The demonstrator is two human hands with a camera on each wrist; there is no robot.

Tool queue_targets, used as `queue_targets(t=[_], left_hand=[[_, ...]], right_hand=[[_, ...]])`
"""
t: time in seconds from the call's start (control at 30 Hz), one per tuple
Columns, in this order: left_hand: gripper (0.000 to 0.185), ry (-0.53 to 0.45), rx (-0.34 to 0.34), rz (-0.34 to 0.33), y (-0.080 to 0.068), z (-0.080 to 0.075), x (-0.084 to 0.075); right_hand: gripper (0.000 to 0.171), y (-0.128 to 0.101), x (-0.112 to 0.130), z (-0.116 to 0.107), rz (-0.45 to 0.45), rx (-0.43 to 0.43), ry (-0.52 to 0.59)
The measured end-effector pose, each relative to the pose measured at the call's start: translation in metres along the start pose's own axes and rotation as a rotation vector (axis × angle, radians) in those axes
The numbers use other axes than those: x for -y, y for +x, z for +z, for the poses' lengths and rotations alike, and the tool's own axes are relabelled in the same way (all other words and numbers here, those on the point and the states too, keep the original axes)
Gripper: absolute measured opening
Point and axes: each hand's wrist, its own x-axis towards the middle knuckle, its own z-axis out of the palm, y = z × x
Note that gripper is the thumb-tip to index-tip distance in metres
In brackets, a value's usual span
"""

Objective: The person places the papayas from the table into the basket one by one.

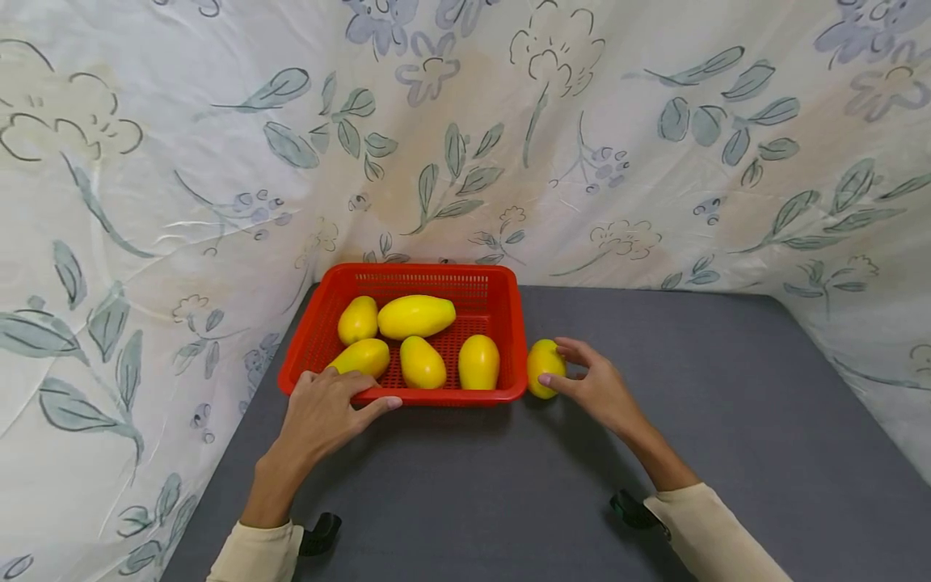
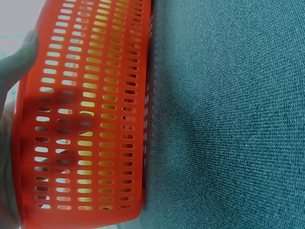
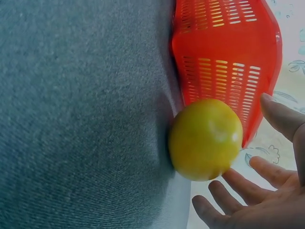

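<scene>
A red plastic basket (image 1: 518, 323) with slotted walls stands on the dark cloth-covered table. Inside it lie several yellow mangoes (image 1: 478, 361). At the basket's front left corner my left hand (image 1: 327, 416) grips the rim, fingers over the edge and the thumb along the outer side. In the left wrist view the thumb (image 2: 21, 59) lies at the rim of the slotted wall. One more mango (image 1: 544, 369) rests on the table against the basket's right side. My right hand (image 1: 600, 388) is at this mango, its thumb and fingers spread apart with the fingertips close to the skin.
The grey table (image 1: 698, 404) extends to the right and in front of the basket. A floral curtain (image 1: 465, 145) hangs behind the table and along its left side. Dark straps (image 1: 320, 535) show at both wrists, by the cream sleeves.
</scene>
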Motion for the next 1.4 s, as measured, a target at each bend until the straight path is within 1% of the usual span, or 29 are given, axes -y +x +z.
queue_targets(t=[0.3, 0.53, 0.73, 1.03, 1.2, 1.4], left_hand=[[0.051, -0.004, -0.001, 0.002, -0.001, 0.001, -0.001], [0.05, -0.009, -0.002, 0.004, -0.001, 0.002, -0.001], [0.05, -0.003, -0.002, 0.006, 0.0, 0.002, -0.001], [0.051, 0.0, 0.0, 0.008, -0.001, 0.001, 0.0], [0.051, 0.003, -0.001, 0.007, -0.001, 0.001, 0.001], [0.051, 0.01, 0.002, 0.007, -0.001, 0.0, 0.001]], right_hand=[[0.078, 0.002, -0.006, -0.001, 0.027, 0.009, -0.052], [0.073, 0.003, -0.013, -0.002, 0.036, 0.02, -0.101], [0.071, 0.003, -0.018, -0.003, 0.038, 0.026, -0.091], [0.072, 0.0, -0.019, -0.003, 0.078, 0.017, -0.09], [0.073, -0.002, -0.018, -0.005, 0.069, -0.008, -0.099], [0.074, -0.003, -0.014, -0.008, 0.063, -0.021, -0.066]])
